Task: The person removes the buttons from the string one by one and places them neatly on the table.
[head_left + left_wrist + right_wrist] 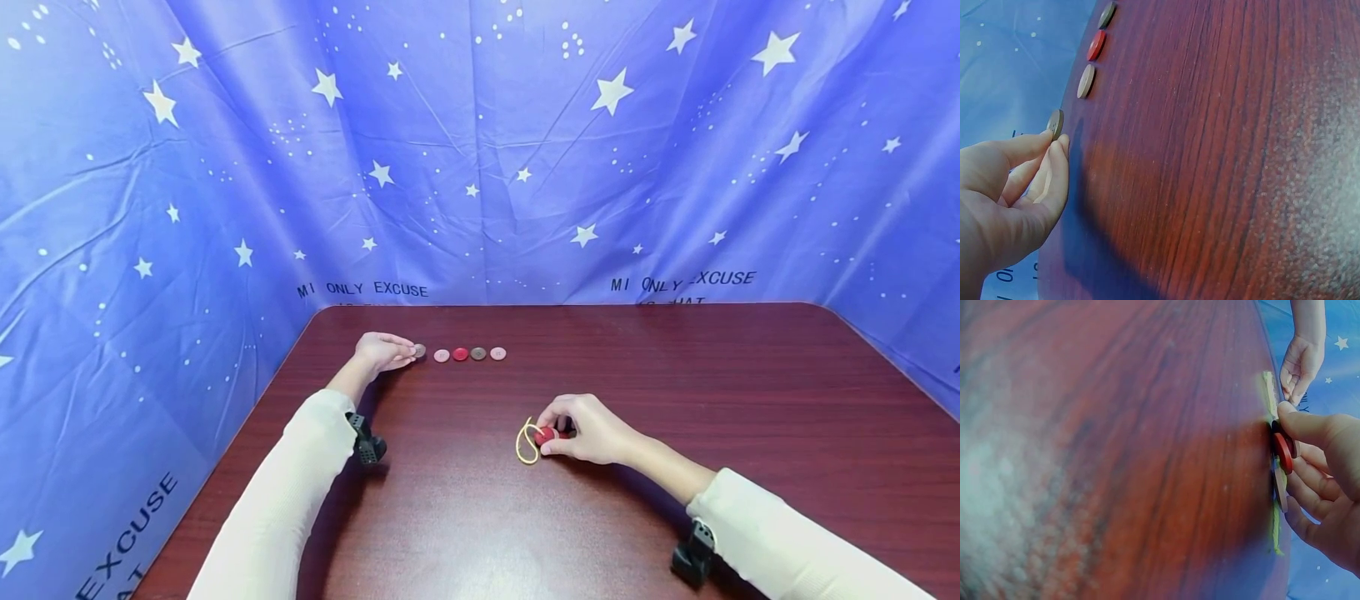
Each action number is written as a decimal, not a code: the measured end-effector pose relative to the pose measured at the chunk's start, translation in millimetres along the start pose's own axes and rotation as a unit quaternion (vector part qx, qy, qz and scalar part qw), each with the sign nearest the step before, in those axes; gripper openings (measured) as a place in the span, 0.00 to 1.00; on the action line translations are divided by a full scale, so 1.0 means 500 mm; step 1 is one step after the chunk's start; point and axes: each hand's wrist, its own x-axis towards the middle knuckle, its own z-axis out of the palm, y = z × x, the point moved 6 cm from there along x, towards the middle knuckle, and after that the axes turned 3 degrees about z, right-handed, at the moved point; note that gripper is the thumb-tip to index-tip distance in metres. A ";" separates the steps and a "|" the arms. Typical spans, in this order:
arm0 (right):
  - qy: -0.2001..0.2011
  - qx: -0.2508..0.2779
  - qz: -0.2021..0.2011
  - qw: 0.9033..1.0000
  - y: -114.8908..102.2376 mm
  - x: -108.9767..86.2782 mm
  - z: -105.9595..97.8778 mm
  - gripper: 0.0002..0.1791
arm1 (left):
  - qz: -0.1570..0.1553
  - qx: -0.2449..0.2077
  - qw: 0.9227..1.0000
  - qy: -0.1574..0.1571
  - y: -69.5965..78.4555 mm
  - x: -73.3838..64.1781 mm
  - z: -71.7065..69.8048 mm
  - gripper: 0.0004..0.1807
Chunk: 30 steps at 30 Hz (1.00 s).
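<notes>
At the left end of a row of buttons, my left hand (382,352) pinches a brown button (1055,124) between thumb and fingertips. Beside it in the row lie a pink button (442,356), a red button (461,354), a darker brown button (478,354) and another pink button (498,354). Nearer to me, my right hand (594,429) grips a small cluster of buttons, including a red button (1283,453), low over the table. A yellow cord (519,447) loops out to the left of this cluster. Whether the cord passes through every button is hidden.
The dark red wooden table (465,508) has its far edge just behind the button row. A blue star-printed cloth (480,150) hangs behind and on both sides. Black wrist cameras sit on both forearms, the left camera (367,439) close above the tabletop.
</notes>
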 end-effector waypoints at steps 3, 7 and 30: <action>0.000 0.001 0.002 1.000 0.001 -0.001 0.000 0.10 | -0.001 0.004 1.000 0.002 -0.002 0.000 0.000 0.18; 0.001 0.001 0.001 1.000 0.001 -0.001 0.000 0.10 | 0.000 0.013 1.000 0.005 -0.003 -0.001 0.001 0.18; 0.004 -0.001 0.000 1.000 0.004 0.002 0.002 0.11 | 0.020 0.093 0.995 0.033 0.010 -0.009 0.017 0.14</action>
